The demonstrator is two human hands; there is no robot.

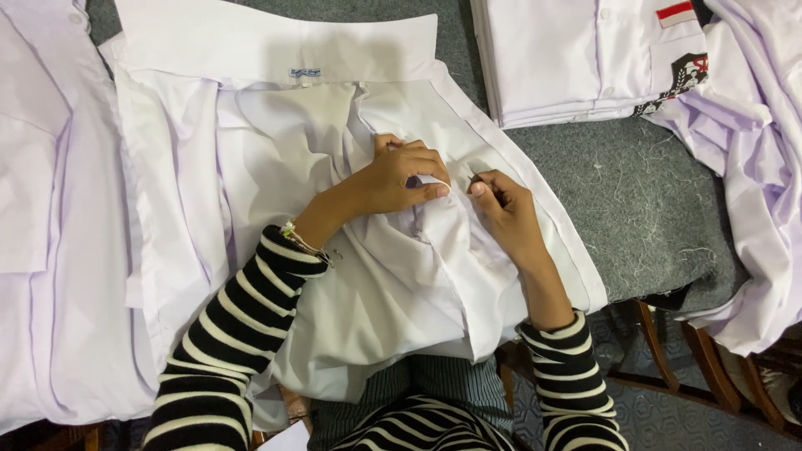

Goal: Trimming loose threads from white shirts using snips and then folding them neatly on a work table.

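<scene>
Both hands pinch 1 open white shirt on the grey counter: left hand and right hand grip bunched fabric. 1 folded shirt stack lies beyond the right hand.

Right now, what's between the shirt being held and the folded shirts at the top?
In the head view, only bare grey felt with loose thread bits lies between the shirt and the folded shirts.
</scene>
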